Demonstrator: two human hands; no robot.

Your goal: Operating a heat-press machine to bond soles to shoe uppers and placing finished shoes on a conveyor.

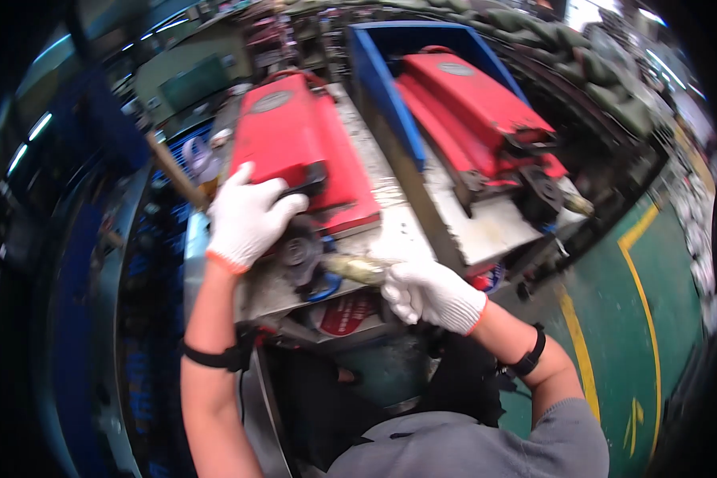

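Note:
A red metal machine housing (275, 127) with an oval plate on top lies on the left bench. My left hand (247, 215), in a white knitted glove with an orange cuff, is at its front end, with the thumb and forefinger on either side of a black bar (315, 178). Below that hand, a round black wheel (297, 252) is partly hidden. From beside the wheel a yellowish wrapped handle (354, 269) points right. My right hand (430, 296), gloved the same way, has its fingers curled around the handle's outer end. Motion slightly blurs both hands.
A similar red machine (478, 95) lies to the right, partly inside a blue-sided frame (410, 119), with its own black wheel (540, 193) in front. Stacked green bundles (566, 60) line the far right. Yellow lines mark the green floor (605, 279).

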